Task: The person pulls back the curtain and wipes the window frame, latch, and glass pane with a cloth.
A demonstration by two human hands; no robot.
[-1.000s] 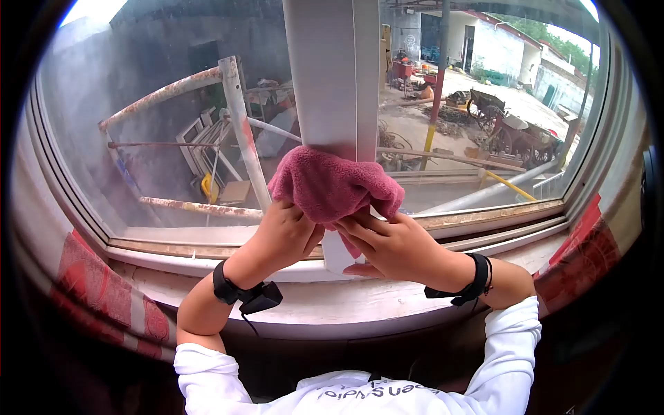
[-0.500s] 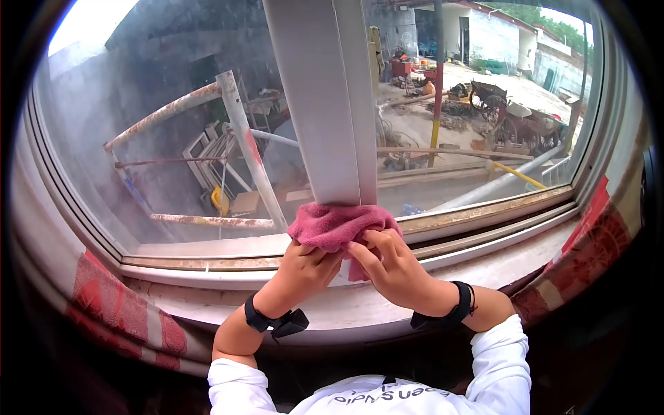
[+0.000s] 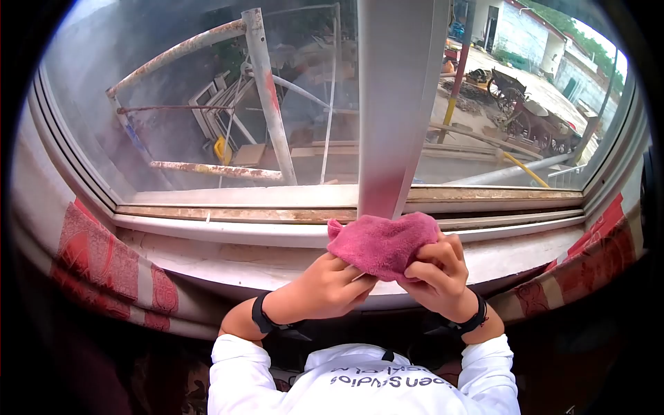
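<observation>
A pink cloth is bunched between my two hands, in front of the foot of the window's upright frame bar. My left hand grips its lower left part, with some fingers hidden beneath the fabric. On the other side, my right hand pinches the cloth's right edge with bent fingers. The cloth covers the bottom end of the bar from my view; whether it touches the bar I cannot tell.
Below the glass runs a dirty window track, and a white sill lies nearer me. Red-patterned curtains hang at the left and right. Outside stand a rusty metal frame and an old cart.
My view has shifted, so the window bar appears farther right. Both hands have drawn the cloth down toward me, and it is now more spread between them.
</observation>
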